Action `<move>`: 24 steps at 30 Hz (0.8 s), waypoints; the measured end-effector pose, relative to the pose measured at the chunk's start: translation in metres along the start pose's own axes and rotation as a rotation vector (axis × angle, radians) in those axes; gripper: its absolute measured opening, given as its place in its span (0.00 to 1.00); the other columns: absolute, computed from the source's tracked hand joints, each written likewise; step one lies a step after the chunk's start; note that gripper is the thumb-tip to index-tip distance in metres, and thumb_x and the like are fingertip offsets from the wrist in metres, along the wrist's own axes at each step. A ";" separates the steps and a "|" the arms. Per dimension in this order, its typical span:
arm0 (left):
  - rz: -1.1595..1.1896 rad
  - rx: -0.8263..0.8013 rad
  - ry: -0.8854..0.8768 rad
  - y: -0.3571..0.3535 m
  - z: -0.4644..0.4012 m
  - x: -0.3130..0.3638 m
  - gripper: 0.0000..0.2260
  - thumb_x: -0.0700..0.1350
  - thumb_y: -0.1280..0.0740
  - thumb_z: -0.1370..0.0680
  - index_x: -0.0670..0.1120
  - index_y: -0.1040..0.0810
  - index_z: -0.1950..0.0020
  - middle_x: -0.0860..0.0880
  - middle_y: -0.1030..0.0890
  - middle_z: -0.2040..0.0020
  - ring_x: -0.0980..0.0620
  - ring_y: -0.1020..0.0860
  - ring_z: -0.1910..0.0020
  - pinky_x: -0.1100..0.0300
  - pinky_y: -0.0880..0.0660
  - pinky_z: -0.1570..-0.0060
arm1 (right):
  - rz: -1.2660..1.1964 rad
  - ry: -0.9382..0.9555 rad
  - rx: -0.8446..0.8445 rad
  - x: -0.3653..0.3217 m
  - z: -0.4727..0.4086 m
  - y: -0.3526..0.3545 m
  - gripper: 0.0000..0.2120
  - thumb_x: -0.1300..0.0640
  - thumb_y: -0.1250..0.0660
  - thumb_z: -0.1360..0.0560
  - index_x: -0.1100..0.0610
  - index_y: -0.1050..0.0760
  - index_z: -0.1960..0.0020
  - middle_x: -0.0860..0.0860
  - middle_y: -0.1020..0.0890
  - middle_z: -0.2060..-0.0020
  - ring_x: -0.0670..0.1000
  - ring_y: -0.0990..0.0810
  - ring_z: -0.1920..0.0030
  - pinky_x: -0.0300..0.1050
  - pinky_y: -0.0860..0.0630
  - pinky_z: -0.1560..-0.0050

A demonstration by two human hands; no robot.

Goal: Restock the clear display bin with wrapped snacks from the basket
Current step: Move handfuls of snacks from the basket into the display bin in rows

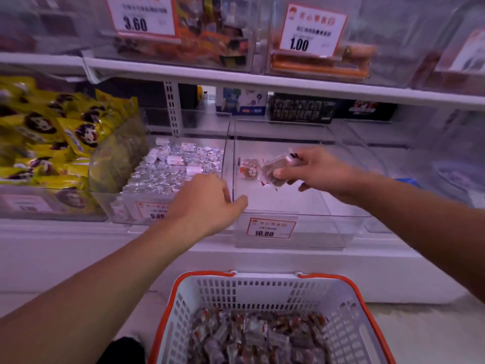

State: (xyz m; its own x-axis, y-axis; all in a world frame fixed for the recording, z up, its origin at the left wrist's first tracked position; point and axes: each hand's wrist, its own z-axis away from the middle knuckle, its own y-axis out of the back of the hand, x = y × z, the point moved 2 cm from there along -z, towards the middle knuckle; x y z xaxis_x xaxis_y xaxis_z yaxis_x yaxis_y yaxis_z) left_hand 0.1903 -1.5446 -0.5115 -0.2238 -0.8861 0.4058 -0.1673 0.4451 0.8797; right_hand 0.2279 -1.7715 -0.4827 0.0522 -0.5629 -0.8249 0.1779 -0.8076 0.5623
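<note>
While the right hand [315,169] pinches a clear-wrapped brown snack [275,170] over the clear plastic display bin [288,232] (nearly bare), the left hand [207,203], curled, holds nothing at the bin's left wall; supply: white orange-rimmed basket [351,306] below the bin.

Both forearms bare, no sleeves in frame. Left hand [207,203] and right hand [319,170] bare too, no gloves, rings, watch or bands showing. Nothing else of person visible, tbh.
</note>
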 end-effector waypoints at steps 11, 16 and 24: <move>-0.022 -0.101 -0.170 -0.008 -0.013 -0.002 0.17 0.51 0.36 0.25 0.45 0.29 0.72 0.47 0.26 0.72 0.46 0.25 0.69 0.58 0.30 0.67 | 0.368 -0.163 0.083 0.055 -0.127 -0.063 0.22 0.45 0.22 0.34 0.55 0.22 0.46 0.51 0.20 0.53 0.51 0.21 0.53 0.40 0.29 0.56; -0.059 -0.074 -0.225 -0.007 -0.010 -0.003 0.16 0.52 0.39 0.24 0.45 0.30 0.69 0.45 0.25 0.70 0.45 0.24 0.68 0.55 0.26 0.66 | 0.759 -0.104 0.135 0.053 -0.135 -0.050 0.29 0.32 0.23 0.41 0.52 0.34 0.68 0.48 0.28 0.69 0.49 0.28 0.66 0.41 0.38 0.71; 0.000 -0.062 -0.190 -0.011 -0.011 -0.006 0.16 0.51 0.37 0.24 0.45 0.29 0.69 0.47 0.25 0.70 0.47 0.25 0.70 0.59 0.35 0.71 | 0.511 -0.259 0.089 0.045 -0.138 -0.068 0.25 0.39 0.20 0.39 0.58 0.22 0.60 0.52 0.20 0.75 0.48 0.19 0.77 0.37 0.26 0.75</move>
State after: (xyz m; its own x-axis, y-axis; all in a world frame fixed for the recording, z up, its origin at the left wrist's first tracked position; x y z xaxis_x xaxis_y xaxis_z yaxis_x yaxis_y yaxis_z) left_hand 0.2043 -1.5460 -0.5209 -0.4020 -0.8431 0.3572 -0.1088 0.4313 0.8956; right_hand 0.3540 -1.7179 -0.5657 -0.1339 -0.9012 -0.4123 0.1097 -0.4269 0.8976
